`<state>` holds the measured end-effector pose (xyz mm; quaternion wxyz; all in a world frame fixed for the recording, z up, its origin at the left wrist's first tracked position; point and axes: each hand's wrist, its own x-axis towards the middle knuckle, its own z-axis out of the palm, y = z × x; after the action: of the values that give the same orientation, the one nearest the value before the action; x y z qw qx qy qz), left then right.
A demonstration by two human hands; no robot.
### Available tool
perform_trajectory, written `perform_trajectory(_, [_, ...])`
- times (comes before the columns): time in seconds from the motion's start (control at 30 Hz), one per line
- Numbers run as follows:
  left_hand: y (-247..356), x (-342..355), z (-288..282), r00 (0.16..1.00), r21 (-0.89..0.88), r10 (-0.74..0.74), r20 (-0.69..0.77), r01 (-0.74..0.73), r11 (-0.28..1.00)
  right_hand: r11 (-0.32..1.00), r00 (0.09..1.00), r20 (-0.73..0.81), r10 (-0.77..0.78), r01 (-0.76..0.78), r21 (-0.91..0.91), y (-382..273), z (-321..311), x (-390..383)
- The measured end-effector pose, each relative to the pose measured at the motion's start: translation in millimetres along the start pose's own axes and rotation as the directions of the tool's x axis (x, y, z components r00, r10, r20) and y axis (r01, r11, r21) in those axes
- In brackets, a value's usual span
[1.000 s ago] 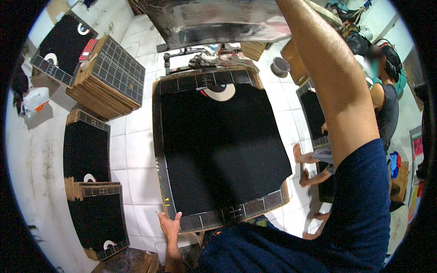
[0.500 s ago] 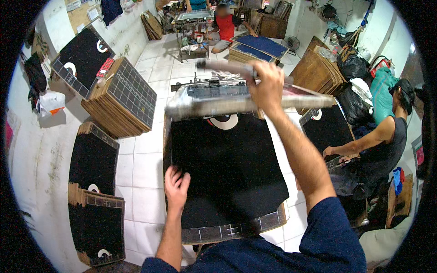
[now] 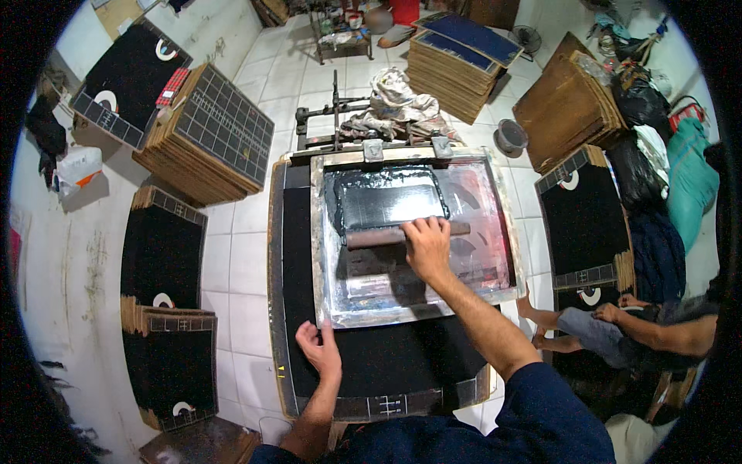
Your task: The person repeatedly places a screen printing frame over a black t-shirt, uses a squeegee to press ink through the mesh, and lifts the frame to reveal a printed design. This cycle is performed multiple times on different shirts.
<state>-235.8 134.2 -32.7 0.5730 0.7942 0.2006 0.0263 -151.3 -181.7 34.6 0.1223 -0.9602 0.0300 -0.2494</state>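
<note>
holding the squeegee: the right hand is closed over the middle of the brown squeegee from above, fingers bent across the bar; the thumb's position cannot be told.
squeegee's place: it lies crosswise inside the screen frame, just below a pool of black ink.
squeegee's handling: probably light and stiff, and slippery wherever ink reaches it; the dry-looking bar seems best held at its middle, to keep both ends level.
screen frame: pale, ink-stained and rectangular, over the far part of a black cloth, under 2 metal clamps at its far edge. it looks rigid; its mesh is likely taut and easily torn, so the rim is the safer hold.
left hand: this hand has nothing in its grasp, fingers loosely curled, thumb apart, near the frame's lower left corner; contact with it cannot be told.
board: the cloth lies on a flat board with white marks along its near edge.
</note>
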Motion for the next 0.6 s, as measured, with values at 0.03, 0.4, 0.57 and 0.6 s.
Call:
perform_trajectory(0.03, [-7.4,3.6,0.3,0.946,0.227,0.313,0.091,-0.325,0.918,1.000,1.000,0.011,0.001,-0.001,-0.002,8.2,14.6,16.7])
perform_trajectory(0.4, [-27.6,26.7,4.2,0.717,0.512,0.526,0.458,-0.696,0.504,0.982,0.997,0.074,-0.008,0.022,-0.189,57.9,111.8,163.6])
perform_trajectory(0.57, [-30.2,27.5,3.3,0.699,0.482,0.550,0.457,-0.714,0.508,0.973,0.971,0.237,0.005,0.050,-0.225,58.5,98.7,167.1])
perform_trajectory(0.6, [-29.6,28.0,3.0,0.695,0.471,0.554,0.458,-0.718,0.512,0.975,0.971,0.237,0.019,0.035,-0.221,53.5,90.8,156.5])
